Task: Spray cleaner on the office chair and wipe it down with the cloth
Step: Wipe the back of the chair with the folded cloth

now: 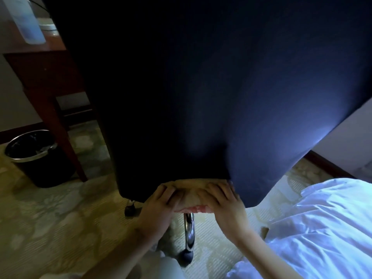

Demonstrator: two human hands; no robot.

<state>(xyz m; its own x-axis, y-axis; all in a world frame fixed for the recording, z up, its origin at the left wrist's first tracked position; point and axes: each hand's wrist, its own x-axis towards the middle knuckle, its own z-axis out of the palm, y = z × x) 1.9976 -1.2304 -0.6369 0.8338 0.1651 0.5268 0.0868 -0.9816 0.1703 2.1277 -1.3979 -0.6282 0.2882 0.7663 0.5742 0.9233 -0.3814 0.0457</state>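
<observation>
Head view: wiping at the bottom edge of the office chair (201, 87) back, pressing the cloth (189, 198) against the dark fabric with left hand (161, 206) and right hand (223, 204) side by side. Laying fingers (216, 190) fairly straight over the cloth, pushing rather than clenching, with thumbs out of sight. Not touching the blurred bottle (30, 19), probably the cleaner, standing well apart on the surface (54, 47) at upper left. Judging from that: spraying likely finished, wiping well under way, with seat and chrome base (188, 224) possibly still waiting.
</observation>
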